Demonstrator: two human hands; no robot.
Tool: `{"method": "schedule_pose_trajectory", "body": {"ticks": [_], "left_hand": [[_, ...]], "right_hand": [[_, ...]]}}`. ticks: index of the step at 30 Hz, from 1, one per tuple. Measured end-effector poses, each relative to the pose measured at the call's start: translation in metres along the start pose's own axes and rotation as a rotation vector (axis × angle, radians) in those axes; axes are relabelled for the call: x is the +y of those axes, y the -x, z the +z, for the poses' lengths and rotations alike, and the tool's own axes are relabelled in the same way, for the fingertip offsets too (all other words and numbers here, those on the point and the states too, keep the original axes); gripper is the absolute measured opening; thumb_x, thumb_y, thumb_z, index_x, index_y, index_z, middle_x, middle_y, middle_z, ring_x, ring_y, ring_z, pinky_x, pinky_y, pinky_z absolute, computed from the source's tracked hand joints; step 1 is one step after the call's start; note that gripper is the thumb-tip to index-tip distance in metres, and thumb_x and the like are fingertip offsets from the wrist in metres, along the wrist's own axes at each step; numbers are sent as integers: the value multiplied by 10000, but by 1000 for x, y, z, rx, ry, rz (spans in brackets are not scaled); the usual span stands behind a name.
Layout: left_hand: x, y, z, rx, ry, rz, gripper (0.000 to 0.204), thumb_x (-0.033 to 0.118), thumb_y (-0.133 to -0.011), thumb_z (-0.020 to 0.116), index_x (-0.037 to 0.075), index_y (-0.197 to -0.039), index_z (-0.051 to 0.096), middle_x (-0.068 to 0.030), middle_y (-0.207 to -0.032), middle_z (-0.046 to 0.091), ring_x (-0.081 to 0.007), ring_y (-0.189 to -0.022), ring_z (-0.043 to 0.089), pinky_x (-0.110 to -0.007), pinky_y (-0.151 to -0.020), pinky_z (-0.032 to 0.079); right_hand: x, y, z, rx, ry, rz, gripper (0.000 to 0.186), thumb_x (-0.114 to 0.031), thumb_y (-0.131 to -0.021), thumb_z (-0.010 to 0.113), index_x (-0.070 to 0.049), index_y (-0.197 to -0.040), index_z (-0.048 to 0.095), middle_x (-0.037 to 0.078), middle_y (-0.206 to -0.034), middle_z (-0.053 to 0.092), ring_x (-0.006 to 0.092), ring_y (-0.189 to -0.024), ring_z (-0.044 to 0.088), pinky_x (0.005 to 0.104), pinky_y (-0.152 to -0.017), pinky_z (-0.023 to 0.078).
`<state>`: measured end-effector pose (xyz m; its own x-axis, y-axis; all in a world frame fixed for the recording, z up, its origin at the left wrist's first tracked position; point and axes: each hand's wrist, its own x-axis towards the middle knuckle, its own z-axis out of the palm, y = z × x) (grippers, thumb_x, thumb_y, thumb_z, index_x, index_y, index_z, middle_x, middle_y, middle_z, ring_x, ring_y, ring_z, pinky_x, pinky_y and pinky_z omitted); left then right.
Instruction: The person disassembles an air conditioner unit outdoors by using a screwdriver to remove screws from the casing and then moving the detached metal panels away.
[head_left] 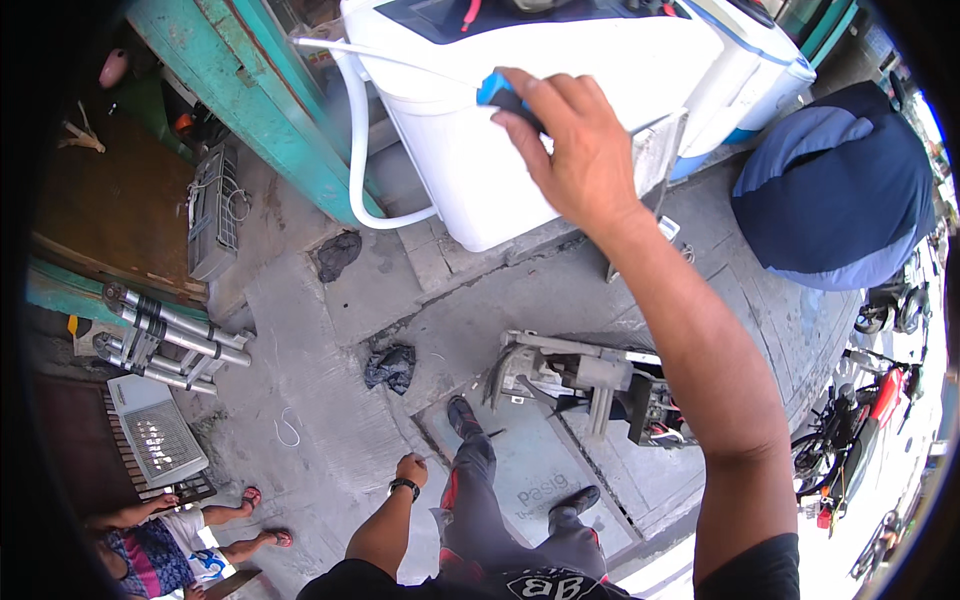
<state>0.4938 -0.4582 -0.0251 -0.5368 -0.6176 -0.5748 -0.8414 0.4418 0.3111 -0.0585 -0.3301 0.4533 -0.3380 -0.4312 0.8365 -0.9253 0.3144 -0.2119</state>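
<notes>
My right hand (580, 145) is raised over a white washing machine (465, 170), its thumb and fingers closed round a blue-and-black tool handle (496, 90). A thin pale line runs leftward from that handle; whether it is the tool's shaft cannot be made out. The machine has a dark top panel (440, 18), and a white drain hose (358, 150) loops down its left side. Low at my side hangs my left hand (412, 468), wearing a dark wristwatch (404, 488). Its fingers are curled in, with nothing visible in them.
An opened grey appliance chassis (600, 380) lies on the pavement before my feet. Black plastic bags (390, 369) lie to its left. A folded ladder (175, 335) and a seated person (160, 550) are at left. A dark covered bulk (835, 185) and motorcycles (860, 425) stand at right.
</notes>
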Motion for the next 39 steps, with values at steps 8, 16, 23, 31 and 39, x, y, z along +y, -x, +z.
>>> {"method": "schedule_pose_trajectory", "body": {"ticks": [8, 16, 23, 31, 39], "left_hand": [[-50, 198, 109, -215, -426, -22, 154, 52, -841, 588, -1, -922, 708, -154, -786, 699, -278, -611, 682, -400, -566, 583], [206, 260, 177, -143, 237, 74, 197, 109, -906, 594, -16, -1052, 636, -128, -871, 665, -193, -675, 655, -330, -590, 539], [423, 317, 301, -302, 278, 343, 164, 168, -927, 607, 16, -985, 627, -61, -770, 646, -152, -666, 623, -292, -614, 503], [654, 374, 503, -681, 569, -92, 256, 301, -965, 595, 63, -1056, 574, -64, -944, 627, -172, -801, 637, -291, -688, 530], [715, 380, 640, -663, 778, -350, 200, 247, -953, 612, 77, -1050, 573, -81, -988, 621, -201, -865, 631, -328, -759, 538]], "right_hand": [[-115, 518, -368, -726, -226, 990, 342, -282, -854, 664, -93, -1137, 631, 125, -982, 648, 326, -963, 610, 426, -810, 505], [-134, 738, -692, -774, 115, 1759, 381, -437, -882, 616, -106, -1065, 664, 169, -904, 694, 365, -888, 664, 436, -761, 516], [-25, 800, -725, -802, 57, 1912, 413, -487, -892, 589, -133, -1093, 655, 159, -948, 697, 372, -938, 657, 473, -794, 508], [100, 890, -746, -806, 57, 1849, 343, -417, -893, 612, -100, -1020, 648, 175, -881, 683, 395, -884, 653, 489, -749, 511], [240, 975, -778, -839, -37, 1725, 318, -382, -892, 616, -96, -1030, 620, 184, -904, 674, 390, -889, 652, 491, -746, 517]]}}
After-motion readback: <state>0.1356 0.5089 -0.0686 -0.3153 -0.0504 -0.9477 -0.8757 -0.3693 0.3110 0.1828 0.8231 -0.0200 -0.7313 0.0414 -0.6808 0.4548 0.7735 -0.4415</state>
